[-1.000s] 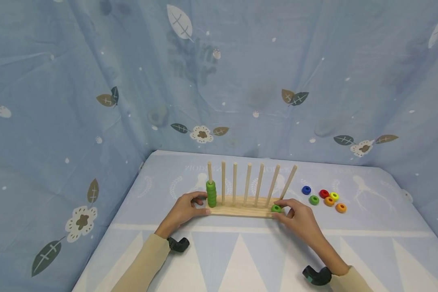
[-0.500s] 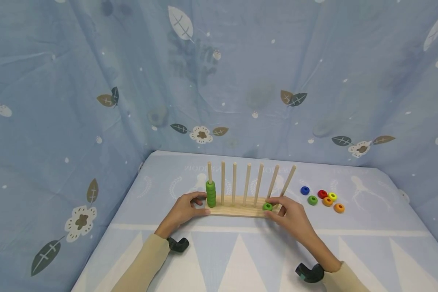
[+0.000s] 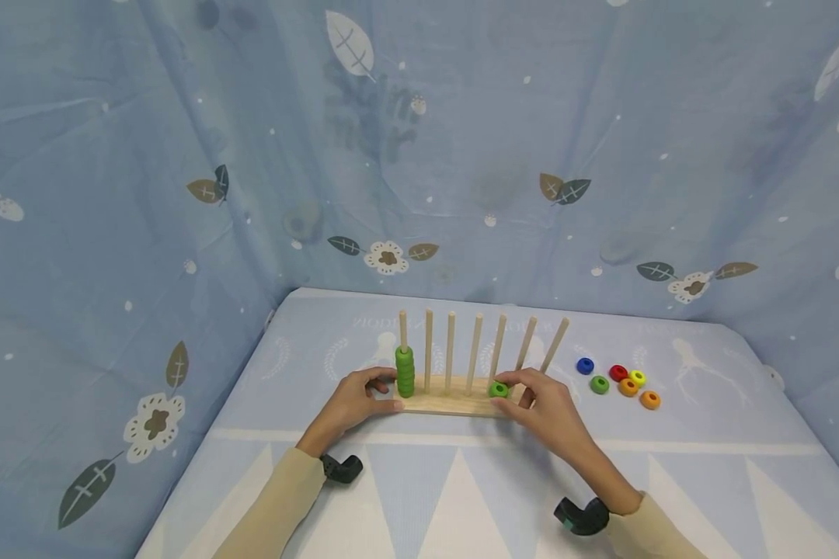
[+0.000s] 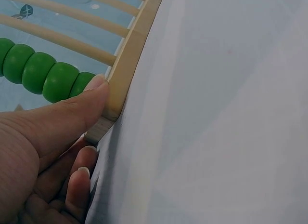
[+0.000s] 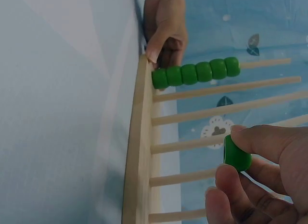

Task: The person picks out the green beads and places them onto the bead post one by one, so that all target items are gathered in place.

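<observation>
A wooden base [image 3: 447,402] with several upright pegs stands on the table. Green beads [image 3: 405,373] are stacked on its leftmost peg. My left hand [image 3: 353,404] grips the base's left end, thumb on the front edge beside the stack; the left wrist view shows the thumb [image 4: 86,101] against the wood. My right hand [image 3: 548,407] pinches a loose green bead [image 3: 499,390] between thumb and fingertips. In the right wrist view that bead [image 5: 236,154] is held off the base, in front of the right-hand pegs. Its hole faces up in the head view.
Right of the base lie loose beads: a blue bead [image 3: 585,366], a green bead [image 3: 599,384], a red bead [image 3: 618,373], a yellow bead [image 3: 637,378] and two orange beads [image 3: 649,399]. A patterned blue curtain [image 3: 461,155] hangs behind the table.
My right hand has moved left along the base, carrying the green bead from the right end towards the middle pegs. The left hand keeps its grip, and the stacked beads have not moved.
</observation>
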A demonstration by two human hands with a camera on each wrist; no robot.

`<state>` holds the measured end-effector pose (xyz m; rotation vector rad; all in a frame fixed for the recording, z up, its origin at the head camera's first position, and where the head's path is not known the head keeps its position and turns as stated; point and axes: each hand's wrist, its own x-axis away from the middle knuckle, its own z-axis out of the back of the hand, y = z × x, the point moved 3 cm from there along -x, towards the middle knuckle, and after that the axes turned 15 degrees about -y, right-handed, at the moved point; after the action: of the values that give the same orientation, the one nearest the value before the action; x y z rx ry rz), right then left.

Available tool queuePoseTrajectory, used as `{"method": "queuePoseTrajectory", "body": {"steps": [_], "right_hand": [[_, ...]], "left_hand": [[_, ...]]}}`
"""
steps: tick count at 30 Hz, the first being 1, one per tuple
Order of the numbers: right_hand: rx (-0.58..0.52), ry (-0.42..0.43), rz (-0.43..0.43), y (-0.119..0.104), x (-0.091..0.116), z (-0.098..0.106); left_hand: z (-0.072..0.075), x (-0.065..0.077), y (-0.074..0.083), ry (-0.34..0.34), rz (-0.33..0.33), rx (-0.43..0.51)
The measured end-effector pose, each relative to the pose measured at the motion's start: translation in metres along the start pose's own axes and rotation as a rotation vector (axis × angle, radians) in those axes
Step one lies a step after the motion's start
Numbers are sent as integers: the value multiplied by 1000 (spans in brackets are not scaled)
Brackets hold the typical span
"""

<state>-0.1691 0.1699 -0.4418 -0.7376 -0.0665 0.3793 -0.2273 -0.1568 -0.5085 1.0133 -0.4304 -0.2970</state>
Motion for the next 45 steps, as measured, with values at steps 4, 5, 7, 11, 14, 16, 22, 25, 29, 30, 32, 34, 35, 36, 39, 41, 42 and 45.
{"method": "queuePoseTrajectory", "body": {"steps": [4,5,7,11,14,16,22,25,29,30,32,34,35,36,39,41,42,45], "right_hand": [[-8,-4,32,-8,-3,0],[-8,-5,38,-10,-4,0],[-5,-4,42,-13,-6,0],[-9,-10,41,-20,-8,-2],[-15,-16,57,-24,-9,-3],[-14,-17,76,-27,-10,-3],[-16,-19,129,-35,-13,-4],[-12,-13,140,-39,-14,-4],[-5,-10,151,-44,-16,-4],[-4,-13,153,-45,-17,-4],[-5,-16,156,-48,-18,-4],[-9,-19,160,-50,-20,-4],[-9,-20,161,-51,-20,-4],[-9,-21,163,-52,-21,-5],[-12,-23,185,-57,-24,-5],[-12,-26,199,-61,-26,-6],[-10,-27,204,-62,-27,-6],[-10,-28,207,-66,-30,-7]], "left_hand": [[0,1,1,-3,3,-3],[0,1,1,-3,4,-3],[0,0,1,-1,3,-4],[-1,0,1,0,2,-8],[-1,-1,0,0,2,-14],[-1,-1,-1,0,1,-17],[-1,0,-2,-8,4,-20],[-1,0,-2,-12,-2,-23],[-1,-1,-2,-13,-11,-21],[-1,-1,-2,-12,-13,-21],[-1,-1,-2,-14,-15,-18],[-1,-2,-2,-19,-16,-19],[-1,-2,-2,-21,-16,-20],[-1,-2,-2,-21,-17,-20],[-1,-3,-3,-15,-10,-23],[-1,-2,-3,-7,-8,-24],[-1,-2,-3,-4,-5,-26],[-1,-2,-3,0,-7,-19]]}}
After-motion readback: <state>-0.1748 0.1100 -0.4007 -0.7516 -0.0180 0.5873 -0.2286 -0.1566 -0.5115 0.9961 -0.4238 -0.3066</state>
